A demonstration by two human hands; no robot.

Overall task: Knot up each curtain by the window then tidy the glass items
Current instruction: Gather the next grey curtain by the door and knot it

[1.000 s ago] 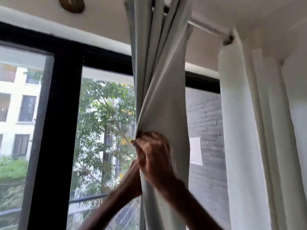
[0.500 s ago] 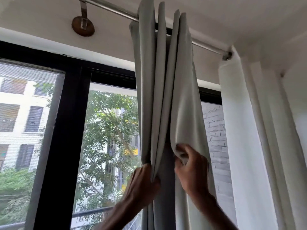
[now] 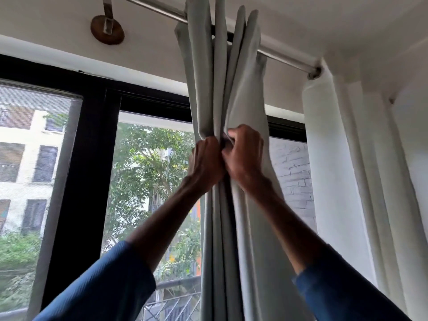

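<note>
From the head view, looking up, both my arms are raised in front of the window. The grey curtain (image 3: pixel 245 93) hangs from the metal rod (image 3: pixel 284 60) near the ceiling, bunched into narrow upright folds a little right of the middle of the picture. Below my hands it falls straight down and out of the bottom of the frame.

My left hand (image 3: pixel 205 158) is closed around the left part of the bunched folds, fingers curled into the cloth with the back of the hand toward me. My right hand (image 3: pixel 244 154) is just beside it, touching it, and grips the right part of the cloth, with its knuckles bent over a pinched-up ridge of fabric. The two hands meet at the same height, about halfway up the picture, and the cloth narrows where they squeeze it. Both wrists come out of blue sleeves (image 3: pixel 111 281).

The rod runs from a round wall bracket (image 3: pixel 107 31) at the upper left to its end at the upper right, where a white curtain (image 3: pixel 328 158) hangs against the corner of the room, apart from the grey one. Behind my arms stands the black window frame (image 3: pixel 88 158). Through the panes I see a leafy tree (image 3: pixel 148 163), a pale building (image 3: pixel 25 158) at the left, a railing (image 3: pixel 176 295) low down, and a brick wall (image 3: pixel 291 172) at the right.
</note>
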